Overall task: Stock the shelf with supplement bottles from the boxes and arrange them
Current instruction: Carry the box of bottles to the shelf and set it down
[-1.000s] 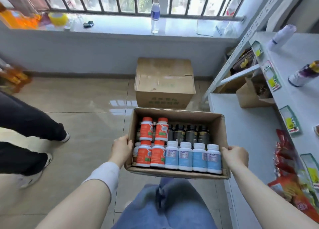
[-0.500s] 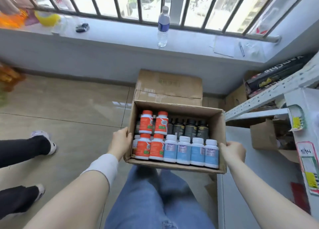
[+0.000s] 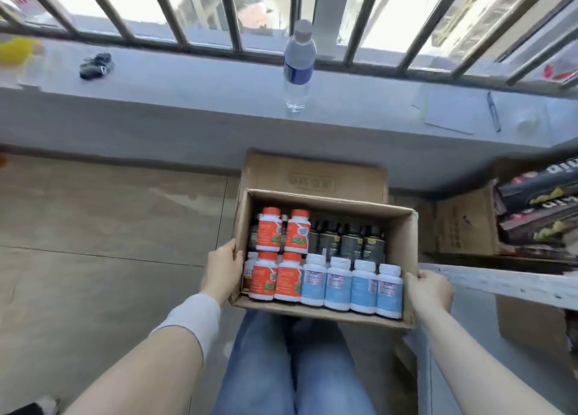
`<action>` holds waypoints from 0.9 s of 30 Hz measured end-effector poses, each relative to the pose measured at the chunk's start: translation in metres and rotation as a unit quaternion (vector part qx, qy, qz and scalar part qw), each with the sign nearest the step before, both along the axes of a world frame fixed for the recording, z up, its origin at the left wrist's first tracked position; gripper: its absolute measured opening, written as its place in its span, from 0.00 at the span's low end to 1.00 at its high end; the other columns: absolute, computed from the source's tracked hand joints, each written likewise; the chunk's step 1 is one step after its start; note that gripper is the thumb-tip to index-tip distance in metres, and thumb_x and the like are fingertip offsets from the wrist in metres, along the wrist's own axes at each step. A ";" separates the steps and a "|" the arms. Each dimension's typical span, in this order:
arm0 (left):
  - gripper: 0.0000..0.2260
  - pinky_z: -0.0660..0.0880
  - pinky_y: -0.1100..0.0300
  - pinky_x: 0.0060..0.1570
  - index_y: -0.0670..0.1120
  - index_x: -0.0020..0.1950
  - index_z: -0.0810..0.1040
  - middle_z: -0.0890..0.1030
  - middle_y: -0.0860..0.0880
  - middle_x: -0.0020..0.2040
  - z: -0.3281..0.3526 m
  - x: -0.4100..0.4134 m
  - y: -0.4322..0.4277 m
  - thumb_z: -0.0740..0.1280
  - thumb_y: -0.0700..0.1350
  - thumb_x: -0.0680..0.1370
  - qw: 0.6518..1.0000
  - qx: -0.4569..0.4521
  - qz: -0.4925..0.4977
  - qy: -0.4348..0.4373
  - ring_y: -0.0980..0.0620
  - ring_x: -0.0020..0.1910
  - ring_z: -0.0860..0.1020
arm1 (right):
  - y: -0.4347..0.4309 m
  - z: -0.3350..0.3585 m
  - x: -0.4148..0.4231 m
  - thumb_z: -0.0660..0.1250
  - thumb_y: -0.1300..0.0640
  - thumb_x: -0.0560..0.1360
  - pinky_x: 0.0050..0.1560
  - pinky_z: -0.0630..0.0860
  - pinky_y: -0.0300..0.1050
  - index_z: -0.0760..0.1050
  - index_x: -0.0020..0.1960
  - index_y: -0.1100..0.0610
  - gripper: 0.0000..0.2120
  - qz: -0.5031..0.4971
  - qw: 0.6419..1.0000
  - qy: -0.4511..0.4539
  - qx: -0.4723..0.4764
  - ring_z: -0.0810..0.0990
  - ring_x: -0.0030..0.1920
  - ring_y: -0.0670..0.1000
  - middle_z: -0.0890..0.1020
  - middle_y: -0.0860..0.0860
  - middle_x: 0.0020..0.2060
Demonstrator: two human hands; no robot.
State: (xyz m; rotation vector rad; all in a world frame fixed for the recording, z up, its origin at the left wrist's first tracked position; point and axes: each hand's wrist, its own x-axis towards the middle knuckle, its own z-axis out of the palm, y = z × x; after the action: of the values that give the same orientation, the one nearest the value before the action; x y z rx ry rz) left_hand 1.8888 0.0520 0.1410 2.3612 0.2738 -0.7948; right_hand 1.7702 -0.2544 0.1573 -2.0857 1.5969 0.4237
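Can't read the blurred labels; barely make out dark bottles [image 3: 352, 242] in the back row. Gripping an open brown cardboard box [image 3: 404, 238] over blue-jeaned knees [image 3: 312, 367], beside the white shelf edge [image 3: 506, 285], left hand [image 3: 223, 267] and right hand [image 3: 430, 291] curled on opposite walls. Packed upright inside: orange-labelled white bottles [image 3: 266, 281], blue-labelled white bottles [image 3: 362, 289].

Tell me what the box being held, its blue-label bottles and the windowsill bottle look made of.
The box looks like matte brown corrugated cardboard: raw edges, creased walls. The blue-label bottles seem smooth white plastic, caps and bodies alike. The windowsill bottle is probably clear plastic, see-through below its blue band.
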 end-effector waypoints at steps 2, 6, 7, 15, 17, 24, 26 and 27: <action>0.07 0.70 0.61 0.38 0.45 0.48 0.76 0.81 0.46 0.45 -0.032 0.023 -0.010 0.59 0.41 0.80 1.000 0.013 -0.011 0.003 0.50 0.42 0.76 | -0.014 -0.034 0.025 0.62 0.58 0.75 0.52 0.73 0.49 0.80 0.54 0.63 0.13 0.009 1.000 0.002 -0.003 0.77 0.56 0.64 0.81 0.63 0.54; 0.06 0.69 0.60 0.41 0.42 0.47 0.76 0.81 0.44 0.45 -0.107 0.065 -0.027 0.60 0.40 0.79 0.999 0.038 -0.018 -0.018 0.46 0.43 0.76 | -0.036 -0.111 0.072 0.63 0.58 0.76 0.51 0.73 0.48 0.79 0.54 0.65 0.13 0.042 0.999 0.003 -0.014 0.76 0.57 0.64 0.81 0.63 0.55; 0.06 0.67 0.60 0.41 0.41 0.46 0.75 0.81 0.43 0.44 -0.120 0.073 -0.030 0.60 0.39 0.79 0.998 0.048 -0.022 -0.025 0.46 0.42 0.75 | -0.041 -0.124 0.082 0.63 0.58 0.76 0.52 0.73 0.48 0.79 0.55 0.65 0.13 0.044 0.999 0.000 -0.013 0.76 0.58 0.63 0.80 0.62 0.56; 0.09 0.69 0.57 0.42 0.36 0.50 0.76 0.81 0.38 0.44 -0.165 0.112 -0.040 0.60 0.40 0.79 0.994 0.096 -0.030 -0.035 0.41 0.46 0.76 | -0.050 -0.171 0.121 0.63 0.58 0.76 0.47 0.70 0.46 0.80 0.51 0.63 0.11 0.017 1.000 -0.025 0.003 0.77 0.55 0.62 0.81 0.63 0.51; 0.09 0.69 0.56 0.44 0.37 0.52 0.77 0.81 0.38 0.45 -0.169 0.111 -0.041 0.59 0.41 0.80 0.995 0.096 -0.014 -0.028 0.40 0.48 0.77 | -0.048 -0.176 0.121 0.63 0.57 0.77 0.47 0.71 0.46 0.79 0.55 0.62 0.12 0.031 0.999 -0.024 -0.004 0.78 0.54 0.62 0.82 0.62 0.52; 0.15 0.69 0.54 0.56 0.42 0.66 0.73 0.79 0.40 0.60 -0.162 0.112 -0.052 0.59 0.42 0.81 0.995 0.095 0.019 0.013 0.40 0.61 0.74 | -0.047 -0.175 0.119 0.62 0.56 0.77 0.52 0.73 0.47 0.77 0.61 0.59 0.15 0.027 0.999 -0.030 0.021 0.77 0.57 0.61 0.81 0.59 0.56; 0.18 0.69 0.50 0.61 0.42 0.70 0.69 0.75 0.40 0.65 -0.160 0.112 -0.058 0.59 0.44 0.81 0.993 0.120 0.009 0.022 0.40 0.65 0.71 | -0.045 -0.167 0.117 0.64 0.55 0.77 0.58 0.72 0.48 0.73 0.65 0.59 0.18 0.013 0.997 -0.046 0.055 0.75 0.61 0.59 0.78 0.58 0.61; 0.20 0.66 0.48 0.65 0.42 0.72 0.66 0.71 0.39 0.69 -0.155 0.109 -0.065 0.60 0.45 0.80 0.990 0.141 0.005 -0.003 0.40 0.68 0.68 | -0.042 -0.161 0.114 0.65 0.55 0.76 0.61 0.70 0.49 0.70 0.67 0.59 0.21 0.007 0.997 -0.054 0.050 0.73 0.63 0.58 0.75 0.58 0.63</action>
State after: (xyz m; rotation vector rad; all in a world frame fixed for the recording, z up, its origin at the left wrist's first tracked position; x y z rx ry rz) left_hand 1.9980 -0.0126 -0.0137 2.6225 0.4207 -0.7878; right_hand 1.8840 -0.2960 -0.0033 -2.0105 1.4701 0.3817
